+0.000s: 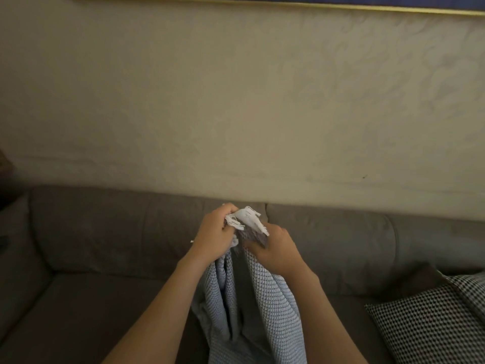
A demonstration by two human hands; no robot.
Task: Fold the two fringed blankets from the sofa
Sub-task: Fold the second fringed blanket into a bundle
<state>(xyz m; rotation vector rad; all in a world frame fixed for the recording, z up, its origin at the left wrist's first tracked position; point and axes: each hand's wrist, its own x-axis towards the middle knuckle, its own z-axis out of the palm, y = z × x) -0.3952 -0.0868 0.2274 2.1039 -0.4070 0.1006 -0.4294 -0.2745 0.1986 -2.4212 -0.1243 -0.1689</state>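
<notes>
A pale, rough-textured wall (236,101) fills the upper half of the frame. Below it, a grey-brown sofa (105,232) runs across the whole lower half, with its backrest in the middle band and its seat at the lower left. A light blue-grey waffle-knit blanket (262,298) hangs in long vertical folds at lower centre, in front of the sofa seat, from the two hands down to the bottom edge of the frame. At the lower right a black-and-white checked cushion (425,327) lies on the seat, well apart from the blanket.

Just below centre the two hands sit close together, holding the blanket's top. The left hand (215,232) has its fingers curled round a bunch of the edge. The right hand (275,248), just beside and slightly lower, pinches the cloth beneath the white fringe (249,219) (which sticks up between them).

A thin gold picture frame edge (341,7) crosses the very top.
</notes>
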